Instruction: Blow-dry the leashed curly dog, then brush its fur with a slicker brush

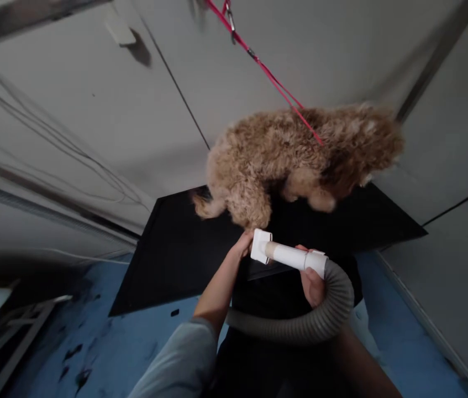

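The sleeve (179, 354) leads to the left hand (244, 244), its grip too hidden to tell, nearer the dog (258, 149) on the worktop (167, 260) at one o'clock, while the right hand (313, 284) grips the nozzle (289, 256), its axis aimed between nine and ten.

Over to the left, thin cables (68, 145) droop along the pale wall (341, 55), with a small white block (120, 29) higher up. Dark scraps (83, 377) dot the blue floor (134, 342) near a metal frame (21, 349).
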Motion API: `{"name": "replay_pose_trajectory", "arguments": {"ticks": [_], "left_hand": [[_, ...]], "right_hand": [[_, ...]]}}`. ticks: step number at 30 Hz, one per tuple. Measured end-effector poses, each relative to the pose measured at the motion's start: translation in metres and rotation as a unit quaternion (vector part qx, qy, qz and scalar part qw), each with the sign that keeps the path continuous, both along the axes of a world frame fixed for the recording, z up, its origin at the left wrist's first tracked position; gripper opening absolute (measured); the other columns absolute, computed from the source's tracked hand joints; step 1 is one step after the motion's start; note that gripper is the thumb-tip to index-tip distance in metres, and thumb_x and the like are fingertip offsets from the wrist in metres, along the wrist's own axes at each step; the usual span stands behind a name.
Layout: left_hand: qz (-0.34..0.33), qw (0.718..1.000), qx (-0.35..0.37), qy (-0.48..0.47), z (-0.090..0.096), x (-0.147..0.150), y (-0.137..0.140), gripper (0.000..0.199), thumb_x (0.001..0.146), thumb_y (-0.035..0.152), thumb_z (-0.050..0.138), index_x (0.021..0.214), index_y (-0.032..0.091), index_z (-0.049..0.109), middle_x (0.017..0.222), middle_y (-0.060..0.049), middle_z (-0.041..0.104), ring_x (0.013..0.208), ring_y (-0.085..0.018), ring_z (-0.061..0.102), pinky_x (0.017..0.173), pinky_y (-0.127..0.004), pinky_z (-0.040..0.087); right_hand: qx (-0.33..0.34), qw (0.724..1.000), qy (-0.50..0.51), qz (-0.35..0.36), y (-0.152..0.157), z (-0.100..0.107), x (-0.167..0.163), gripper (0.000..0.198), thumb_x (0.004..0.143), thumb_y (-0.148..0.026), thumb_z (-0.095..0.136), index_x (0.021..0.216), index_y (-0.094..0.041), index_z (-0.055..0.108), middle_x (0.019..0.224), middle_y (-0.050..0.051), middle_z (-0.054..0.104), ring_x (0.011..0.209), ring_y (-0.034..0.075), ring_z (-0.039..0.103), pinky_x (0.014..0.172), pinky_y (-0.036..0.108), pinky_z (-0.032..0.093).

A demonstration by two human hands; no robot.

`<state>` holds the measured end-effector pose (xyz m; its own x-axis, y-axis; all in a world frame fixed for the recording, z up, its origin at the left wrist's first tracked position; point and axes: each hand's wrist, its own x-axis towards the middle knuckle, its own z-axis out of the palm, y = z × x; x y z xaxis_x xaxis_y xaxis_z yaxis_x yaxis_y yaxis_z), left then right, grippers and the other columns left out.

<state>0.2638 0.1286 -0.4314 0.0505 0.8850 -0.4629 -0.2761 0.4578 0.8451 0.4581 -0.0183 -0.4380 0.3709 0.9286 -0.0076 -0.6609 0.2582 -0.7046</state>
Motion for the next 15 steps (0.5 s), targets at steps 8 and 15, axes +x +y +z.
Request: {"name": "replay_pose_trajectory", "arguments": {"ticks": [8,15], "left_hand": [[-0.113,0.979,0.126,0.114,0.008,0.07,0.06,0.041,0.089,0.033,0.079,0.056,0.013,0.064,0.051,-0.002,0.061,0.051,-0.011,0.054,0.056,-0.023,0.042],[-0.151,0.958,0.186,0.16,-0.019,0.122,0.081,0.037,0.075,0.032,0.087,0.056,0.018,0.059,0.05,0.002,0.055,0.053,-0.012,0.051,0.059,-0.025,0.043]], "right_hand": [[-0.038,0.993,0.061,-0.096,0.012,-0.002,0.03,0.04,0.067,-0.036,0.083,0.104,-0.027,0.069,0.106,0.0,0.078,0.108,0.026,0.075,0.119,0.061,0.046],[-0.131,0.963,0.123,-0.199,0.023,-0.024,0.079,0.044,0.062,-0.028,0.079,0.103,-0.029,0.063,0.108,-0.004,0.072,0.108,0.023,0.074,0.111,0.058,0.055]]}}
